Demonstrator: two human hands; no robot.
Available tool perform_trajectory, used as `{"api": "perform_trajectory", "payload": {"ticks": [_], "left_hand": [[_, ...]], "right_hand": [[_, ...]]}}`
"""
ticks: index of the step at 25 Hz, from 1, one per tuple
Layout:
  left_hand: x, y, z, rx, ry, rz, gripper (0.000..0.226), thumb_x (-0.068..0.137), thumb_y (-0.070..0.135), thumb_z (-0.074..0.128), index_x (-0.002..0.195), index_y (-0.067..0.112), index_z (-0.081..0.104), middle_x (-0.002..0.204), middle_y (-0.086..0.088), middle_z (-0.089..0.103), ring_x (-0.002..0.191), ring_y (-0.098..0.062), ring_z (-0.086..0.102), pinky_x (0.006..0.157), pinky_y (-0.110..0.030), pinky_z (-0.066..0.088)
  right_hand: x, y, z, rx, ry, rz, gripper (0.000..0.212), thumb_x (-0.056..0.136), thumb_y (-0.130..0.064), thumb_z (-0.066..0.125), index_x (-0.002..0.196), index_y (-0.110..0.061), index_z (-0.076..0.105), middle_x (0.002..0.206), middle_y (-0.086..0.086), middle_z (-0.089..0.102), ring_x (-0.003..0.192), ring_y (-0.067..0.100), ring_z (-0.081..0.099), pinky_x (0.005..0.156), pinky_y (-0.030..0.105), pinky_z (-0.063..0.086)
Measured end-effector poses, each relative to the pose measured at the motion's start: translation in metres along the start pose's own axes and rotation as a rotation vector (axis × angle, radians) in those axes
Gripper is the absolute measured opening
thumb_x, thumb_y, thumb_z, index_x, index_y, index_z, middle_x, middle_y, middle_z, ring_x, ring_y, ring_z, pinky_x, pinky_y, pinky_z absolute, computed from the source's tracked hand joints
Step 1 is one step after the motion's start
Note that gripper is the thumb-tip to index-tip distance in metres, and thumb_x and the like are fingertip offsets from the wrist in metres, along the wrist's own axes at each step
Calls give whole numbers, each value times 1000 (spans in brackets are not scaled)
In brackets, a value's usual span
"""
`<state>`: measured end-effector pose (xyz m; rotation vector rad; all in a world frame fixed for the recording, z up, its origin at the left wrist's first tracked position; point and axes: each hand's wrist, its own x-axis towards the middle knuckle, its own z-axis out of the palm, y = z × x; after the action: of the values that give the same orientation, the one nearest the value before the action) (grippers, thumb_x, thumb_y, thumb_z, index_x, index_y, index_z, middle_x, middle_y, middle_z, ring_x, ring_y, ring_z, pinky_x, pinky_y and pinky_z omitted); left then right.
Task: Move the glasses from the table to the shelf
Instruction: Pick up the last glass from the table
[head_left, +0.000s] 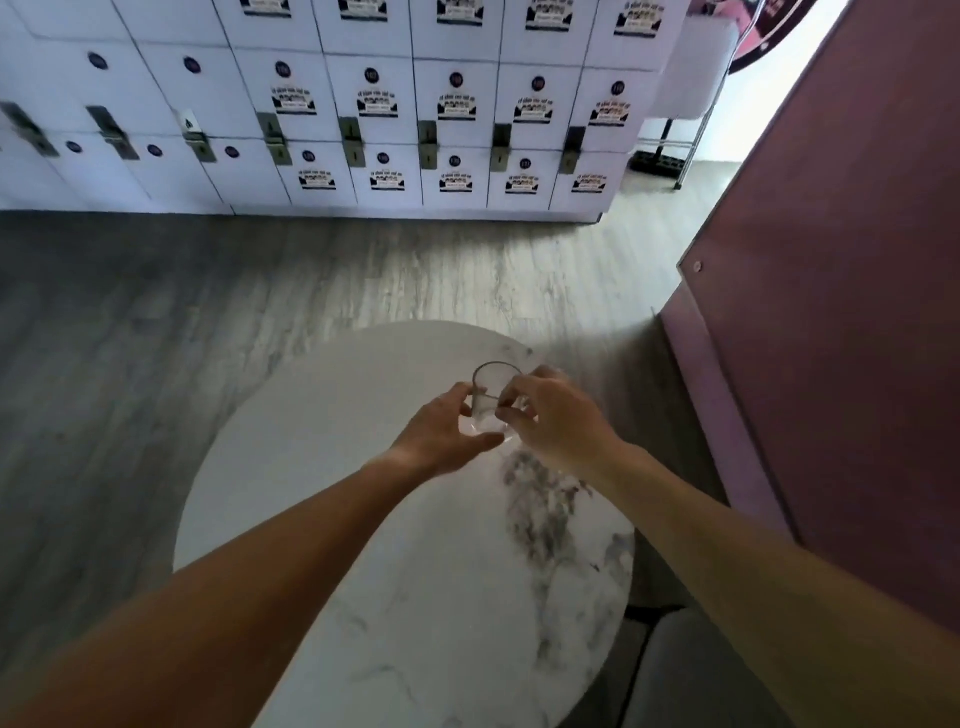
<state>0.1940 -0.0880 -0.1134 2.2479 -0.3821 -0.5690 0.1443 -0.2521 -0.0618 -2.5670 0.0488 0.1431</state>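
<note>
Glass (492, 391), clear and blurry, sat over the far right edge of the round marble table (363, 519); we gripped it with left hand (441, 431) and right hand (556, 421), fingers curled round. Its base was hidden, so contact was unclear.

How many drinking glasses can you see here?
1. A clear glass sits over the round marble table, gripped between the left hand and right hand. Another could be hidden behind the hands.
</note>
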Motion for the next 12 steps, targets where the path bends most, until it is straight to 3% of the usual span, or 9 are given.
{"api": "perform_trajectory", "payload": {"ticks": [5, 10, 12], "left_hand": [[-14, 108, -3, -92, -63, 200, 73, 68, 43, 86, 130, 25, 52, 125, 0, 63, 101, -19, 68, 91, -42, 56], [-56, 228, 42, -92, -203, 404, 73, 65, 42, 88, 128, 25, 54, 123, -3, 66, 109, -25, 65, 93, -47, 55], [-89, 280, 75, -80, -281, 529, 69, 62, 44, 87, 123, 28, 56, 118, 1, 68, 106, -23, 67, 93, -42, 56]], "right_hand": [[-59, 6, -90, 1, 173, 88, 16, 93, -34, 61, 105, -26, 67, 104, -4, 55, 89, 16, 59, 74, 26, 49], [-169, 34, -175, -60, 370, 165, 14, 90, -29, 64, 101, -22, 69, 98, -2, 59, 80, 12, 57, 67, 23, 41], [-237, 44, -205, -58, 478, 230, 16, 88, -28, 68, 101, -19, 70, 92, -5, 54, 75, 10, 52, 64, 22, 40]]}}
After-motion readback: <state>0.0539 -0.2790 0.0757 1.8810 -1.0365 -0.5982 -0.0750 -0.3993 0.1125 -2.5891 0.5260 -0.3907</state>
